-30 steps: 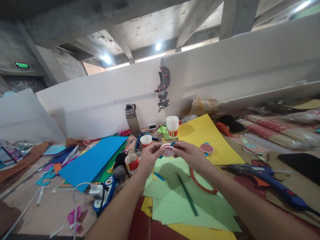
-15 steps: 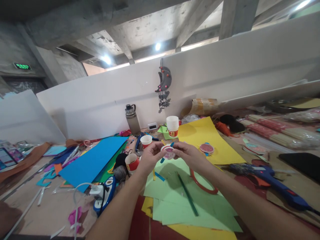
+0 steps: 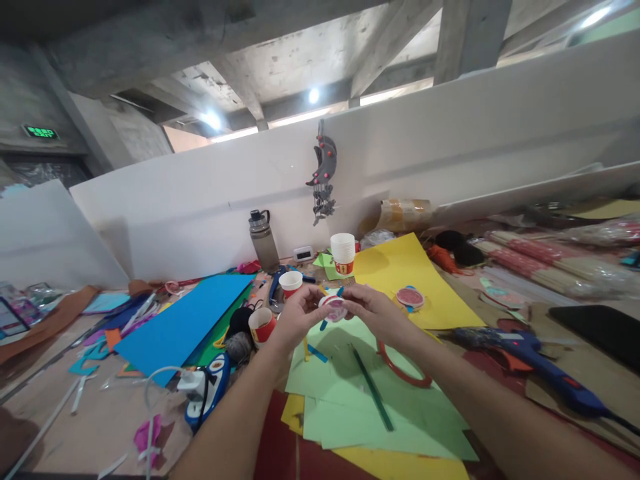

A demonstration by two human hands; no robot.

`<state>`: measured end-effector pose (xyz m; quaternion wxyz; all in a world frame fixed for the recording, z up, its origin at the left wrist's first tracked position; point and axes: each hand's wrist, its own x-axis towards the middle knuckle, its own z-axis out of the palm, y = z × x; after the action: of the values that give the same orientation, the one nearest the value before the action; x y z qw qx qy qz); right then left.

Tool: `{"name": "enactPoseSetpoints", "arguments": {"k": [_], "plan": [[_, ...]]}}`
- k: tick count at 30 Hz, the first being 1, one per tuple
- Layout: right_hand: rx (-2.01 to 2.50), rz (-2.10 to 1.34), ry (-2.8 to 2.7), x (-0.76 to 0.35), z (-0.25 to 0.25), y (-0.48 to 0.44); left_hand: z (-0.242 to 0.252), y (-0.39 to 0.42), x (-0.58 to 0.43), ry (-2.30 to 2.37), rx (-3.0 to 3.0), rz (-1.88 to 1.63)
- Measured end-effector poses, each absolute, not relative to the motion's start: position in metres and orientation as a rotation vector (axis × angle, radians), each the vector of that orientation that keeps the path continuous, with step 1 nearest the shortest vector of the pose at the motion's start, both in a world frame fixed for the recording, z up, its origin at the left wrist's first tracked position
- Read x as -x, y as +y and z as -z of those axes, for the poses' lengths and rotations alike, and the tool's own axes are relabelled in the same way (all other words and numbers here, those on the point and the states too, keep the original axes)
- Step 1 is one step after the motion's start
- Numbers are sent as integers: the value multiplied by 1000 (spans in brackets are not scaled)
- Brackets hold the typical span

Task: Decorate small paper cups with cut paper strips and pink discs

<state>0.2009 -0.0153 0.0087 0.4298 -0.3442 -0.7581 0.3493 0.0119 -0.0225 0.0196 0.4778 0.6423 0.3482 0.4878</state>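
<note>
Between my two hands is a small round pink-and-white disc (image 3: 334, 309) with blue strips sticking out at its top and bottom. My left hand (image 3: 300, 317) pinches its left edge, and my right hand (image 3: 373, 310) grips the right edge with thumb and fingers. Below them lie light green paper sheets (image 3: 345, 410) with a dark green pencil (image 3: 373, 390) and a red ring (image 3: 407, 379) on top. A similar pink disc (image 3: 410, 297) with blue ends rests on the yellow sheet (image 3: 387, 263) to the right.
Paper cups (image 3: 263, 325) and a cup stack (image 3: 343, 248) stand beyond and left of my hands. A bottle (image 3: 264, 243) is behind. On the left are a blue sheet (image 3: 187, 327) and a power strip (image 3: 210, 393); a blue glue gun (image 3: 555, 370) lies right.
The whole view has shifted slightly. Both hands keep hold of the disc, whose face is turned a little more toward me.
</note>
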Motion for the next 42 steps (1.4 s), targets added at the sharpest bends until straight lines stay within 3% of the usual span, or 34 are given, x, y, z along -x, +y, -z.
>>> {"name": "enactPoseSetpoints", "arguments": {"k": [7,13,22,33,42], "plan": [[893,-776,-1926,-200,-10,-16,-19,-21,-12,833,-1461,-1226],[905,-1034,-1750,-206,0,-5,-14,-15,-13,852,-1229,-1251],[1410,-236,-2240,-208,2,16,-9,-7,-8,890,-936,-1350],[1665,-21,-2555,-169,14,39,-1,0,-6,789,-667,-1354],[1540,-11,-2444,-180,15,22,-4,-3,-9,718,-688,-1380]]}}
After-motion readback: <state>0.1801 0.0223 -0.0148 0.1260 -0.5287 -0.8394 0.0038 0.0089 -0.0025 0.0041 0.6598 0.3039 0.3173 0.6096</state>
